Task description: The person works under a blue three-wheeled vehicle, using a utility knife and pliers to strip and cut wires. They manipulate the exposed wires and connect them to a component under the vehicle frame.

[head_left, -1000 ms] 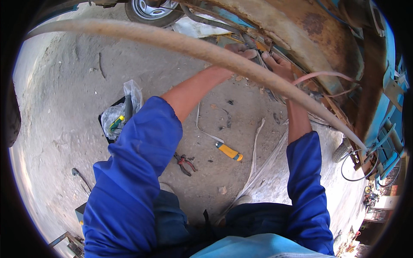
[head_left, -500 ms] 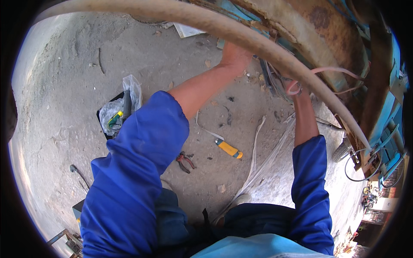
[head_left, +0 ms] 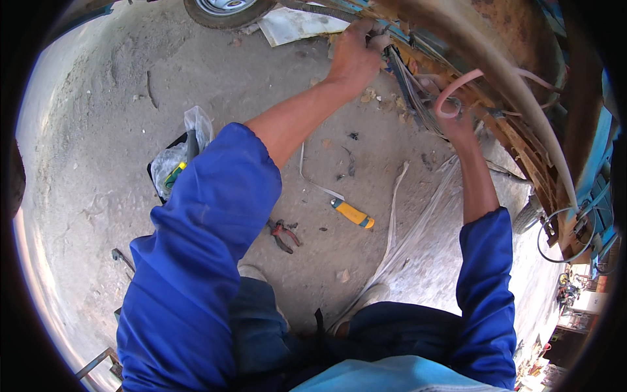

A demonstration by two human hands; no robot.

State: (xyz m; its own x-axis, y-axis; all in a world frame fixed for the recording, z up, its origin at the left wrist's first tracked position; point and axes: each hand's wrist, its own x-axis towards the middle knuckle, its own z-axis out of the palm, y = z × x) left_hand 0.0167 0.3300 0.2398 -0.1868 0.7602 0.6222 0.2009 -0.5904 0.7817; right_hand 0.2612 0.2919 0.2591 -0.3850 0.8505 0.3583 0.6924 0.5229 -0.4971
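A bundle of grey and dark wires runs slantwise along the underside of a rusty, blue-painted vehicle frame. At its far end my left hand is closed, fingers curled round the dark-wrapped part of it. My right hand is closed about the nearer end of the same wires, partly covered by a loop of pink hose. On the ground below lie a yellow-handled utility knife and red-handled pliers, both apart from my hands.
Overhead at the right curves a thick brown pipe beside the rusty frame. A black tray with a plastic bag and tools stands left of my arm. A wheel and a white sheet lie at the far side. Pale strips trail across the ground.
My view has shifted, so the pipe no longer crosses my left hand and the wheel shows. My left hand appears slightly farther up the wires, while my right hand stays by the pink hose.
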